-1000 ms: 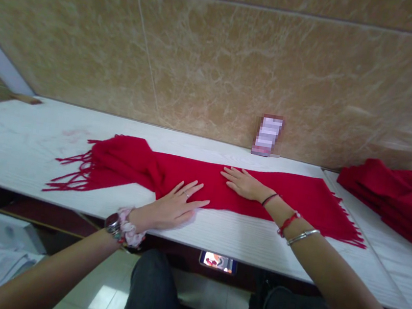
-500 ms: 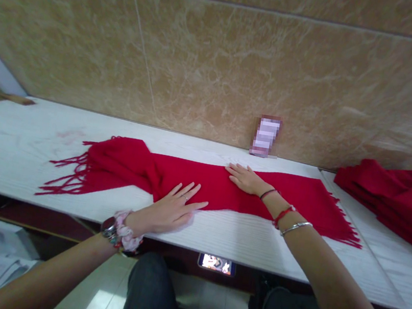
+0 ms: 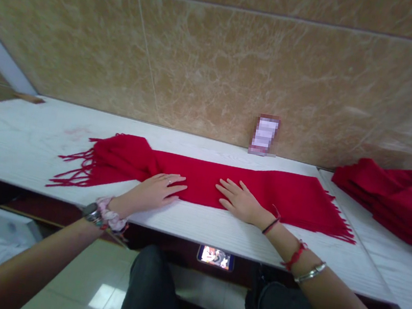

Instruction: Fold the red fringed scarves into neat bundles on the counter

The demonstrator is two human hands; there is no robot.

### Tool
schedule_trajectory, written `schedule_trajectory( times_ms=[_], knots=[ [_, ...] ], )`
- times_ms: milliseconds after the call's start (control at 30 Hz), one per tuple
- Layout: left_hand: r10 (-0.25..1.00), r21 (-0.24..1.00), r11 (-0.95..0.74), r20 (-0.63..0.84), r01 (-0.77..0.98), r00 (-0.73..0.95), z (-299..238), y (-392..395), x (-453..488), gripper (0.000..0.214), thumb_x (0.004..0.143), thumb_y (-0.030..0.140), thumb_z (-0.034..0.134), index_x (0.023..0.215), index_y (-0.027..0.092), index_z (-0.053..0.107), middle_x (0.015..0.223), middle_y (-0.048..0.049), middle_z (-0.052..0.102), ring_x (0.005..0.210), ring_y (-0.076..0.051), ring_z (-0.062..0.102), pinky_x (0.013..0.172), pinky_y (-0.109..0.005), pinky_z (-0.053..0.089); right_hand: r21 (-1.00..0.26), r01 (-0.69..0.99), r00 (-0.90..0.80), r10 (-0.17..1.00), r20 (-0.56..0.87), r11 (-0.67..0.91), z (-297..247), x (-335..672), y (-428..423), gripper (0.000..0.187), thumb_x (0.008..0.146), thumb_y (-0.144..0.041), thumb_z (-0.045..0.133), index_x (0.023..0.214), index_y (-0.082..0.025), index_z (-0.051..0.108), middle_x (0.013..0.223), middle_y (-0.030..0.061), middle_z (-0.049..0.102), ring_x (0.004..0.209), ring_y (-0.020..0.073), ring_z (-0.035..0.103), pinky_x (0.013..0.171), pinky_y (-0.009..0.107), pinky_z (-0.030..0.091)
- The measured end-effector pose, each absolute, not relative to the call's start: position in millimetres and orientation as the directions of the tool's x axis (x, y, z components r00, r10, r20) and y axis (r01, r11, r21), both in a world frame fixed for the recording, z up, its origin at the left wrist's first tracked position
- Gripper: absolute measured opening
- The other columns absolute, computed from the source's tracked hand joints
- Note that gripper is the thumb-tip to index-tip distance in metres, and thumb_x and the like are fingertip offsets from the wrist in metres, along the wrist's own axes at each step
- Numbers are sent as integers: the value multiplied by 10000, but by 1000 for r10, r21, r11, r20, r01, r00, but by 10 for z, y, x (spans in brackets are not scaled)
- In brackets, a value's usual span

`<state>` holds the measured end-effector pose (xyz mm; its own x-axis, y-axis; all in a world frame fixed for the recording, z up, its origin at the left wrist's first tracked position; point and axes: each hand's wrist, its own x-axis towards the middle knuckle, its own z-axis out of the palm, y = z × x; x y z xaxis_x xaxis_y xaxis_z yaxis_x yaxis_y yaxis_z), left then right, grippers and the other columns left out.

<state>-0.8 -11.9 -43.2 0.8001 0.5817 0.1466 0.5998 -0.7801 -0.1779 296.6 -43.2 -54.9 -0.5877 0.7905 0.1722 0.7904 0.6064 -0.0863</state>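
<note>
A long red scarf (image 3: 202,180) lies lengthwise on the white table (image 3: 196,220), fringed at both ends. Its left part is bunched and wrinkled, while the middle and right lie smooth and flat. My left hand (image 3: 151,193) rests with fingers stretched over the scarf's near edge, beside the wrinkled part. Palm down, my right hand (image 3: 241,201) lies on the scarf right of the middle, its fingers spread. Neither hand grasps the cloth.
A pile of folded red cloth (image 3: 396,198) sits on the table at the right. Against the tiled wall (image 3: 204,61) leans a small blurred rectangular item (image 3: 265,135). A phone (image 3: 216,258) with a lit screen lies below the table's front edge.
My right hand has slid toward me, from the scarf's far edge to nearer its near edge. My left hand has shifted left. The scarf keeps its shape.
</note>
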Motion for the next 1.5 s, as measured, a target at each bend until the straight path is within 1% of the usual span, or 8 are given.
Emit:
schedule_trajectory(
  times_ms=[167, 400, 767, 900, 1033, 1167, 1367, 1500],
  knots=[
    [590, -302, -762, 41, 573, 807, -218, 7, -385, 415, 820, 63, 422, 1164, 222, 589, 1250, -55, 557, 1163, -199, 478, 937, -332, 387, -77, 763, -597, 745, 298, 642, -526, 2927, -456, 406, 897, -321, 444, 1259, -153, 521, 1327, 137, 490, 1271, 247, 378, 1070, 486, 247],
    [688, -418, -641, 59, 644, 723, -129, 112, -514, 372, 808, 109, 422, 1136, 175, 584, 1039, -113, 633, 942, -214, 585, 745, -331, 402, -159, 645, -706, 663, 250, 747, -559, 2846, -535, 411, 930, -345, 371, 1300, -197, 473, 1343, 90, 483, 1273, 192, 376, 1062, 439, 280],
    [779, -420, -347, 368, 838, 507, 254, 304, -838, 298, 865, 84, 320, 970, 122, 596, 1024, -129, 582, 1033, -279, 511, 902, -431, 366, -182, 648, -688, 671, 277, 740, -583, 2860, -531, 396, 933, -313, 372, 1296, -198, 479, 1329, 102, 496, 1265, 191, 391, 1057, 443, 292],
    [840, -386, -288, 337, 876, 424, 424, 357, -1188, 291, 883, 80, 307, 1032, 94, 557, 1057, -91, 541, 1057, -255, 493, 902, -376, 416, -182, 649, -687, 672, 276, 739, -585, 2859, -532, 388, 929, -299, 381, 1284, -191, 494, 1322, 100, 504, 1262, 198, 395, 1061, 448, 286],
    [900, -368, -294, 203, 882, 385, 325, 279, -1406, 302, 879, 79, 294, 979, 75, 579, 935, -80, 575, 943, -248, 560, 846, -424, 459, -174, 659, -684, 679, 269, 732, -578, 2853, -540, 374, 931, -292, 378, 1263, -195, 518, 1319, 97, 508, 1254, 199, 404, 1057, 448, 289],
    [833, -340, -432, 203, 835, 514, 141, 192, -1256, 371, 838, 123, 357, 1174, 100, 513, 1212, -136, 510, 1119, -282, 479, 942, -443, 395, -163, 661, -688, 678, 261, 733, -569, 2853, -547, 363, 935, -295, 369, 1248, -218, 535, 1316, 91, 511, 1254, 198, 403, 1053, 450, 292],
    [647, -249, -728, 61, 639, 760, -11, 109, -693, 552, 802, 187, 458, 1346, 228, 374, 1458, -79, 282, 1346, -257, 202, 1059, -424, 244, -154, 661, -693, 676, 253, 735, -571, 2858, -541, 364, 940, -294, 358, 1248, -220, 537, 1321, 91, 505, 1257, 204, 399, 1052, 447, 292],
    [523, -223, -824, 57, 521, 851, -33, 100, -266, 424, 861, 214, 443, 1285, 227, 450, 1329, -57, 472, 1288, -207, 327, 1077, -407, 209, -145, 653, -698, 665, 267, 743, -591, 2865, -531, 354, 938, -287, 365, 1233, -226, 550, 1314, 86, 513, 1248, 206, 410, 1045, 451, 301]
  ],
)
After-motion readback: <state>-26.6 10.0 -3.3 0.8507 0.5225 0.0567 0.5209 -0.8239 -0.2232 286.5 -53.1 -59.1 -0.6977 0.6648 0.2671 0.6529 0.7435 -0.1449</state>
